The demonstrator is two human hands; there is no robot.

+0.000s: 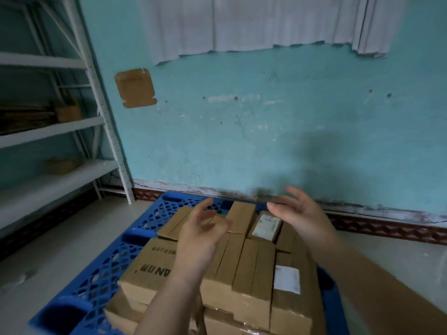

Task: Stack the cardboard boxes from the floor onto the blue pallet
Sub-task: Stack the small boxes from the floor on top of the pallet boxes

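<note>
Several brown cardboard boxes (251, 269) are stacked on the blue lattice pallet (101, 274) at the bottom centre, close to the wall. A box with printed lettering (150, 264) is at the stack's left, and one with a white label (286, 279) is at its right. A small box with a white label (266, 226) lies at the back. My left hand (200, 235) hovers above the stack, fingers apart and holding nothing. My right hand (300, 213) is raised over the back right of the stack, fingers spread and empty.
White metal shelving (60, 131) stands at the left with a few cardboard items on it. The turquoise wall (242, 131) rises right behind the pallet, with a cardboard patch (135, 88) on it. Pale floor (48, 250) lies left of the pallet.
</note>
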